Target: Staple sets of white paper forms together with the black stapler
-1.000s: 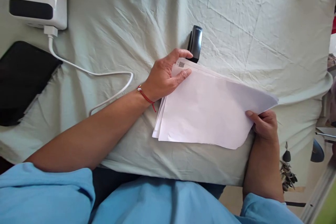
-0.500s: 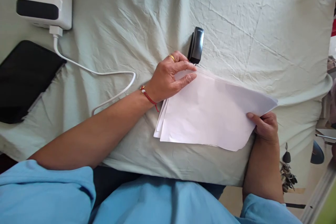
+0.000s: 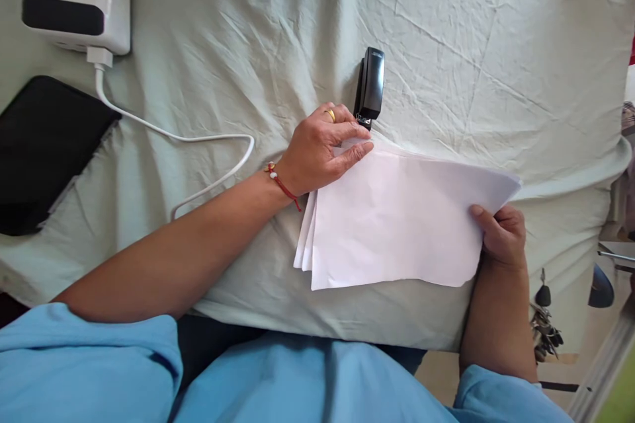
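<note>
By stapler (image 3: 372,82) — left hand (image 3: 317,151) palm-down, pinching papers (image 3: 397,221).

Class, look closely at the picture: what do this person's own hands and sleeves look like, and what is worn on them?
The left hand wears a gold-coloured ring, with a red cord bracelet bearing a white bead at its wrist. The right hand shows no jewellery, though some fingers are hidden. The left sleeve and right sleeve are plain light blue.

The creased cloth (image 3: 426,46) bears a stapler (image 3: 373,84); white device (image 3: 117,6); cable (image 3: 186,139); black slab (image 3: 47,152).
</note>
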Demonstrator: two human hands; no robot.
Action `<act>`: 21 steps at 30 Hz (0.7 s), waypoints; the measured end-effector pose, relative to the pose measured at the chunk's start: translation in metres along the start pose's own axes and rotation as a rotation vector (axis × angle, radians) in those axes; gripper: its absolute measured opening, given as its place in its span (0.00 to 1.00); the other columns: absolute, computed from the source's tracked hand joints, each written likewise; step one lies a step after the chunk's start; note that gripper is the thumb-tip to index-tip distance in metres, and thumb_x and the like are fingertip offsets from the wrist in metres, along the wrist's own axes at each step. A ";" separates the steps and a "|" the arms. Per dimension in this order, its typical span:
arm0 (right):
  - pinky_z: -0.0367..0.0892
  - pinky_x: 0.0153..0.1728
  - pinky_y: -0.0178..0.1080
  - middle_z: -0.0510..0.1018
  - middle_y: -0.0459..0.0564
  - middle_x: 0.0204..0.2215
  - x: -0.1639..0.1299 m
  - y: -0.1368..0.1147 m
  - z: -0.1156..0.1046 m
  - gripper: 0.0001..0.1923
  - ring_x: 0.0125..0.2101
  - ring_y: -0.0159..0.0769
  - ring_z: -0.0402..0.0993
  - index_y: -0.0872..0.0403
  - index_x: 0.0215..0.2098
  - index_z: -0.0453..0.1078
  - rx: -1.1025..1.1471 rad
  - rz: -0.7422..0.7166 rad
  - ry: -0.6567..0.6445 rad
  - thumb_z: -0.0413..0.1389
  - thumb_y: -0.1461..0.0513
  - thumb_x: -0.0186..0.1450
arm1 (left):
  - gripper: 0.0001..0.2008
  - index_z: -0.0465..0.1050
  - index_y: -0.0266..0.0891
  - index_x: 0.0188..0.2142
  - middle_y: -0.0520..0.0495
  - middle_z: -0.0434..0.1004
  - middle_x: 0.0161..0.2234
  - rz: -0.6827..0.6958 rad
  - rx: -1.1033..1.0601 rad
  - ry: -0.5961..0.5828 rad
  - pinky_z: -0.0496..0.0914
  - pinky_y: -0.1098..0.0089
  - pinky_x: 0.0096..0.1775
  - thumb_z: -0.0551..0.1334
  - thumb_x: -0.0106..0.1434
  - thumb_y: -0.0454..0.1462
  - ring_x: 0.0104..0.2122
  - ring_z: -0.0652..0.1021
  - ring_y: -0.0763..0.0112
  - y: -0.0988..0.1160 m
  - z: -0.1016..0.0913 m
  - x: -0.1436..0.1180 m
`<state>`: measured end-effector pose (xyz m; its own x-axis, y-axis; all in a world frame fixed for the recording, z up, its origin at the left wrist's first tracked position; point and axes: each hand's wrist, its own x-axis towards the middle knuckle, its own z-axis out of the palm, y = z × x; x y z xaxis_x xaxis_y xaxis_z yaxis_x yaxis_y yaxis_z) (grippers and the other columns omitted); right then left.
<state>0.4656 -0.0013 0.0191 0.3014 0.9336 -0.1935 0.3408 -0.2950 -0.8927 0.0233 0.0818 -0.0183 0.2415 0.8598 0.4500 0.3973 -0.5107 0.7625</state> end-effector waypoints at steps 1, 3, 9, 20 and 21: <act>0.71 0.23 0.38 0.85 0.46 0.27 0.000 -0.002 0.003 0.30 0.26 0.37 0.74 0.48 0.29 0.84 -0.005 -0.015 0.010 0.88 0.38 0.50 | 0.16 0.95 0.45 0.49 0.41 0.93 0.48 -0.002 -0.005 -0.010 0.85 0.50 0.61 0.69 0.83 0.49 0.51 0.88 0.53 0.002 -0.001 0.000; 0.74 0.28 0.39 0.87 0.47 0.31 0.000 -0.007 0.010 0.31 0.30 0.38 0.76 0.48 0.33 0.88 -0.001 -0.055 0.045 0.87 0.35 0.53 | 0.18 0.94 0.44 0.43 0.41 0.92 0.46 -0.003 -0.010 -0.030 0.85 0.49 0.59 0.68 0.83 0.49 0.48 0.88 0.52 0.005 -0.003 0.001; 0.74 0.35 0.39 0.88 0.49 0.34 -0.001 -0.013 0.022 0.31 0.34 0.37 0.77 0.52 0.38 0.90 0.047 -0.099 0.152 0.84 0.35 0.59 | 0.17 0.94 0.45 0.43 0.39 0.94 0.47 -0.031 -0.011 -0.095 0.85 0.51 0.51 0.71 0.78 0.52 0.45 0.91 0.50 0.006 -0.003 0.000; 0.78 0.44 0.40 0.84 0.46 0.34 0.004 -0.006 0.032 0.29 0.40 0.38 0.77 0.51 0.37 0.86 0.123 -0.258 0.313 0.81 0.37 0.66 | 0.42 0.73 0.53 0.79 0.45 0.93 0.52 -0.232 -0.357 -0.022 0.90 0.56 0.52 0.81 0.73 0.58 0.47 0.93 0.54 -0.007 -0.004 -0.001; 0.79 0.47 0.40 0.84 0.46 0.34 0.004 -0.006 0.034 0.28 0.42 0.39 0.78 0.51 0.36 0.85 0.141 -0.287 0.345 0.81 0.37 0.66 | 0.44 0.72 0.54 0.79 0.45 0.93 0.52 -0.251 -0.419 -0.026 0.91 0.56 0.49 0.82 0.73 0.61 0.47 0.94 0.54 -0.007 -0.004 0.000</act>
<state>0.4347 0.0111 0.0102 0.4991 0.8443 0.1950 0.3368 0.0183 -0.9414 0.0170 0.0853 -0.0221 0.2080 0.9530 0.2202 0.0571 -0.2366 0.9699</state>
